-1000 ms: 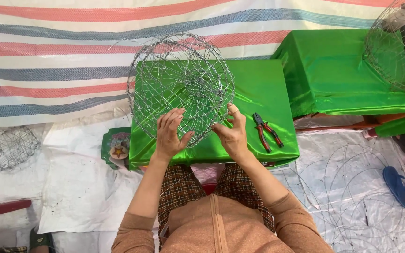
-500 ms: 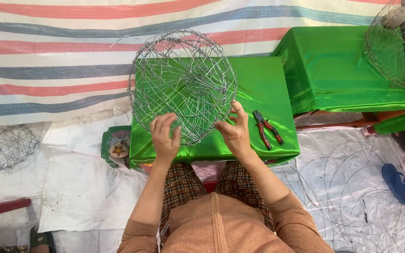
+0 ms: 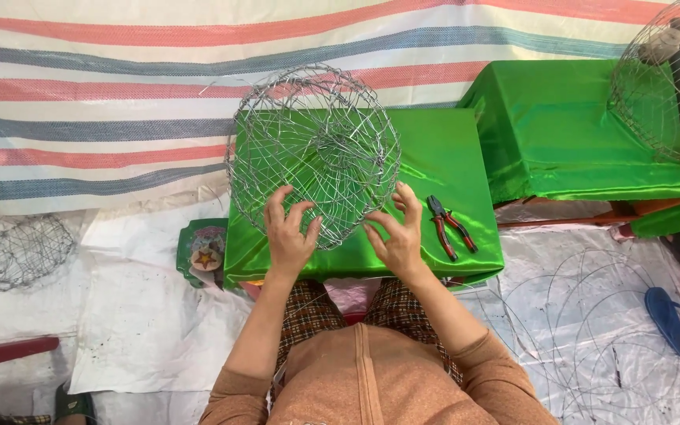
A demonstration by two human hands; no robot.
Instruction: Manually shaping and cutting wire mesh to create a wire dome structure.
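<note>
Wire basket [image 3: 312,149] stands at the centre of the frame on a green table [image 3: 450,157]. Left hand [image 3: 289,236] and right hand [image 3: 395,236] both grip its lower rim, fingers spread through the mesh. Pliers [image 3: 450,227] lie just right of the right hand. Another basket [image 3: 13,248] sits far left.

Wire-craft workshop: wire baskets [image 3: 312,153], pliers [image 3: 450,227]
</note>
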